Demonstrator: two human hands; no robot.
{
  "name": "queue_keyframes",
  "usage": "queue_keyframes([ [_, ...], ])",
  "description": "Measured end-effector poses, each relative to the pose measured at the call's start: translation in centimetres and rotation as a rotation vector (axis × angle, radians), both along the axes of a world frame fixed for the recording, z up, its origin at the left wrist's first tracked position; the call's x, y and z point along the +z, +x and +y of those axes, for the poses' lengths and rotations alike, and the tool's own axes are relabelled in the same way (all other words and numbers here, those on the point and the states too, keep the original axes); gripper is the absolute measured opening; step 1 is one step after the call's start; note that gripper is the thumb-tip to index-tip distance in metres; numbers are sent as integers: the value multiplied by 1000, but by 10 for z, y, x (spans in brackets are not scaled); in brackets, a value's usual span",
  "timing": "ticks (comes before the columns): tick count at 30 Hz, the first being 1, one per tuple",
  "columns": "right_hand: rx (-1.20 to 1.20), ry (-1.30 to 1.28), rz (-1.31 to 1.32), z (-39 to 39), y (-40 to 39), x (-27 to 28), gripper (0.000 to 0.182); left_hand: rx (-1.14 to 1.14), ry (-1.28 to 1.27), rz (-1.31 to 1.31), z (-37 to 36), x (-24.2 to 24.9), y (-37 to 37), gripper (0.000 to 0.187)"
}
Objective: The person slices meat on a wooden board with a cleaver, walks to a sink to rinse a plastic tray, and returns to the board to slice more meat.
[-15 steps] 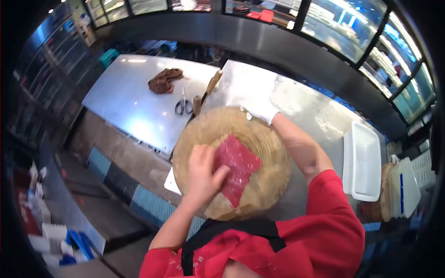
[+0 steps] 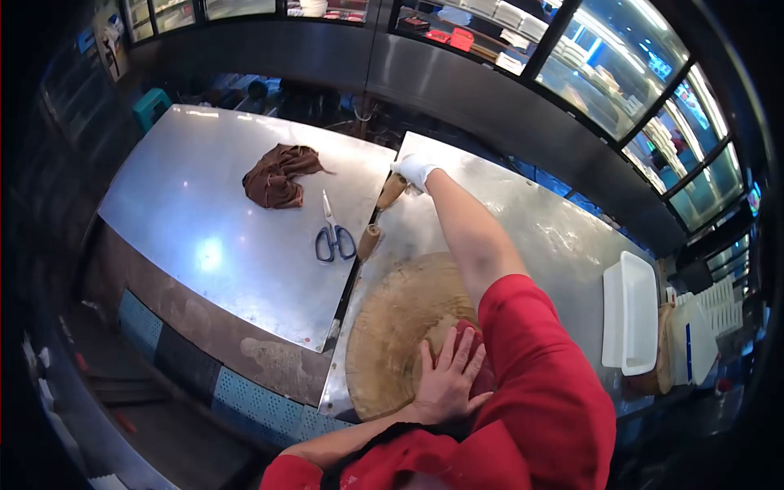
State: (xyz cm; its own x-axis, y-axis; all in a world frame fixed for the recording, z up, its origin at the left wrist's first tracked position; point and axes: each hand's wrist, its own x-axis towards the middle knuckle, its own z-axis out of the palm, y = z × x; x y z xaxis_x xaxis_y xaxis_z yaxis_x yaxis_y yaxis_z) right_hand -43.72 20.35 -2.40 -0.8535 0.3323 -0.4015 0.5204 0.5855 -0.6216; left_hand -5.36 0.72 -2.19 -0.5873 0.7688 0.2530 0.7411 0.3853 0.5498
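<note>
My left hand [image 2: 449,382], bare, lies flat with spread fingers on a slab of red meat [image 2: 483,367]. Much of the meat is hidden by the hand and my red sleeve. Beneath it is a round wooden chopping block [image 2: 392,331]. Stretched out ahead, my right hand [image 2: 415,170] wears a white glove; its fingers curl at the far end of the wooden handle of a knife [image 2: 392,192]. A second wooden handle [image 2: 368,242] sticks up nearer the block, by the gap between the tables. Scissors [image 2: 333,237] with dark grips lie just left of it.
A crumpled brown cloth [image 2: 278,177] lies on the left steel table [image 2: 163,188]. To the right, a white plastic tub [image 2: 630,314] stands on the other steel table [image 2: 563,261], beside upright boards [image 2: 694,347]. Glass display windows [image 2: 612,73] run behind.
My right hand has moved from the block's far edge forward to the knife handle. My left hand has gone from the meat's left edge to flat on top. The view has shifted.
</note>
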Motion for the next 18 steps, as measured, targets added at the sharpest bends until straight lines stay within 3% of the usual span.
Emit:
queue_keyframes([
  [2,62,59,37,15,-16,-27,41,-18,-26,12,-2,-9,2,82],
  [4,-52,-120,59,18,-13,-25,38,-37,-46,49,0,-14,1,80],
  [5,35,-2,169,39,-37,-60,34,-43,-36,36,0,-15,2,79],
  [6,44,-1,176,37,-36,-54,34,-45,-27,27,0,-14,0,78],
  [8,38,288,305,31,-31,-44,29,-36,-19,28,-1,-9,-2,78],
  [9,-18,168,401,35,-28,-32,22,-39,-6,18,-3,-7,-1,78],
  [10,-100,-99,347,15,12,37,17,-49,-12,31,-3,-4,-2,78],
  [14,-124,-92,567,45,79,134,19,-57,23,-9,-4,11,-4,83],
  [18,-280,-351,910,74,216,201,17,-28,81,76,0,-2,-4,82],
])
